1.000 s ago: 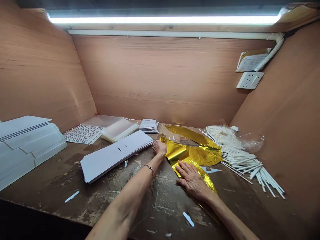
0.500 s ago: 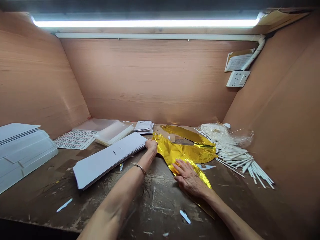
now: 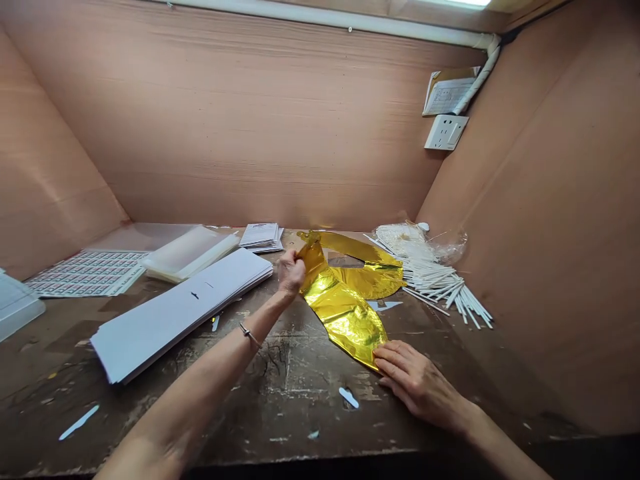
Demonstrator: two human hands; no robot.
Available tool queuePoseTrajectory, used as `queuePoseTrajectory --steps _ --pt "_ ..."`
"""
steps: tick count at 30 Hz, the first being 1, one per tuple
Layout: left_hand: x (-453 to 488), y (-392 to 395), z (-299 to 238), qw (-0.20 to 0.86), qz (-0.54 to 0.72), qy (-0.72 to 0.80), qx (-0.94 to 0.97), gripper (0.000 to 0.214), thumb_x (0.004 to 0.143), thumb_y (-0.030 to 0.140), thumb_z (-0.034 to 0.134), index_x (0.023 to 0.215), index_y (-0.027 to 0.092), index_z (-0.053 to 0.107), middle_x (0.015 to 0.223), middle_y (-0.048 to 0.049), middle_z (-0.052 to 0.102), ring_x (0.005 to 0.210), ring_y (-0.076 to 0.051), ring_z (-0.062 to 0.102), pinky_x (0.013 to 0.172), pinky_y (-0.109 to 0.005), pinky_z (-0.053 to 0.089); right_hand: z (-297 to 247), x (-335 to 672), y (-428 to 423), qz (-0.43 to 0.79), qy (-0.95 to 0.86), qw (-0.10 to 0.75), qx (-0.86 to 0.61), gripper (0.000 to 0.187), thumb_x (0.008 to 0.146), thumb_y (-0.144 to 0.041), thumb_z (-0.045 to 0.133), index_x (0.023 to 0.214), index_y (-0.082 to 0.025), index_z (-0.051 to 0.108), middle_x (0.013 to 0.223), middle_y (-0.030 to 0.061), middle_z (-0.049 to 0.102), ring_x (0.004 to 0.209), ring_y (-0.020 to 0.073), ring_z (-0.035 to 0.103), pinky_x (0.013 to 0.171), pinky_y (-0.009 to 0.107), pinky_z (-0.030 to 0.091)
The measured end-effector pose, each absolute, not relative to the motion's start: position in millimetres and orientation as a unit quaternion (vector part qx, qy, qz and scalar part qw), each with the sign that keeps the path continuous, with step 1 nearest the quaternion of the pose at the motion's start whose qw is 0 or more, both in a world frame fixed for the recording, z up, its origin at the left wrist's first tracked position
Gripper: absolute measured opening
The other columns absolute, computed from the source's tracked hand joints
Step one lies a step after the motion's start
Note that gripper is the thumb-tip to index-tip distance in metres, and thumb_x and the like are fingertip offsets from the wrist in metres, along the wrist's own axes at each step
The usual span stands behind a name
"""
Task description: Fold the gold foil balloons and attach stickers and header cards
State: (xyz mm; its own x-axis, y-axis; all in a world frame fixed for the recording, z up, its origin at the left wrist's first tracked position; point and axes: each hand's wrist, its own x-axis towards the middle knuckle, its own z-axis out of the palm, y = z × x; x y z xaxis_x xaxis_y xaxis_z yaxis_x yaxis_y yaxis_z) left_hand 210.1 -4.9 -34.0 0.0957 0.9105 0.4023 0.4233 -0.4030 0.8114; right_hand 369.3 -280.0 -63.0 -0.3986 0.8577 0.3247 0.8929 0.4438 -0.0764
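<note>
With the hands well apart, the left hand [image 3: 291, 273] pinching the upper end of the gold foil balloon [image 3: 343, 310] and the right hand [image 3: 417, 385] flat at its lower tip on the bench [image 3: 310, 400], an uneven pull could crease or tear the foil beside the stack of white card sheets [image 3: 175, 313].

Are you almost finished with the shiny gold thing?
Looks done: the white sheets sit in a neat stack. In hand: the left hand pinches the top end of the gold foil shape, and the right hand lies open by its lower tip. Left: the white sticks lie in a loose heap, with no hand on them. How close to finished it is, I cannot tell.
</note>
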Motion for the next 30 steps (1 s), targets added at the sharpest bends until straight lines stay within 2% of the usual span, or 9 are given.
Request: queuePoseTrajectory --steps 3,6,10,15,20,25,30 --pt "209.9 -30.2 -31.0 0.159 0.437 0.393 0.793 0.02 0.065 0.008 0.039 0.072 0.016 0.056 0.066 -0.0016 0.058 0.061 -0.013 0.051 0.06 -0.022 0.036 -68.1 372.5 -265.3 -0.123 -0.835 0.174 -0.508 0.029 0.081 -0.004 0.037 0.1 -0.014 0.057 0.098 0.0099 0.062 0.094 0.0195 0.054 0.09 0.044 0.039" --pt "206.3 -42.5 -33.6 0.106 0.4 0.367 0.833 0.02 0.07 0.007 0.037 0.076 0.015 0.055 0.071 -0.0047 0.06 0.067 -0.015 0.054 0.063 -0.023 0.038 -61.0 381.3 -240.6 -0.158 -0.81 0.224 -0.519 0.024 0.08 -0.005 0.039 0.093 -0.015 0.058 0.093 0.0092 0.063 0.091 0.0193 0.055 0.085 0.042 0.042" --pt "196.8 -40.1 -32.4 0.023 0.365 0.397 0.842 0.021 0.075 0.007 0.034 0.077 0.015 0.053 0.075 -0.0071 0.06 0.071 -0.017 0.055 0.064 -0.024 0.038 -48.9 386.7 -207.8 -0.165 -0.787 0.292 -0.518 0.016 0.08 -0.01 0.045 0.087 -0.016 0.058 0.086 0.008 0.064 0.086 0.0191 0.055 0.077 0.037 0.045" --pt "193.2 -45.9 -34.6 -0.064 0.228 0.347 0.907 0.017 0.075 0.008 0.038 0.077 0.014 0.053 0.077 -0.0094 0.059 0.074 -0.02 0.054 0.065 -0.028 0.038 -47.0 381.9 -194.9 -0.139 -0.794 0.301 -0.509 0.014 0.08 -0.011 0.046 0.086 -0.017 0.058 0.087 0.007 0.063 0.087 0.0193 0.054 0.076 0.036 0.044" --pt "198.4 -65.5 -64.5 -0.014 0.12 0.283 0.952 0.014 0.078 0.011 0.04 0.08 0.015 0.054 0.077 -0.007 0.06 0.072 -0.018 0.054 0.064 -0.027 0.039 -44.4 381.6 -194.0 -0.107 -0.789 0.332 -0.506 0.013 0.08 -0.011 0.048 0.085 -0.018 0.058 0.086 0.0056 0.063 0.085 0.0183 0.053 0.075 0.035 0.043" --pt "188.7 -74.0 -80.8 0.063 0.155 0.248 0.954 0.03 0.09 0.029 0.027 0.08 0.016 0.051 0.081 -0.0055 0.058 0.076 -0.017 0.053 0.071 -0.028 0.04 -25.5 379.1 -155.9 -0.054 -0.779 0.376 -0.499 0.009 0.08 -0.017 0.05 0.081 -0.019 0.058 0.081 0.0046 0.062 0.082 0.0179 0.052 0.074 0.035 0.042" --pt "172.3 -69.6 -73.5 0.18 0.184 0.204 0.944 0.027 0.09 0.026 0.023 0.085 0.016 0.047 0.083 -0.004 0.056 0.073 -0.013 0.05 0.069 -0.024 0.041 -16.2 358.8 -80.7 0.022 -0.813 0.334 -0.476 0.006 0.077 -0.019 0.055 0.074 -0.02 0.06 0.082 0.003 0.063 0.084 0.0174 0.052 0.078 0.035 0.04"
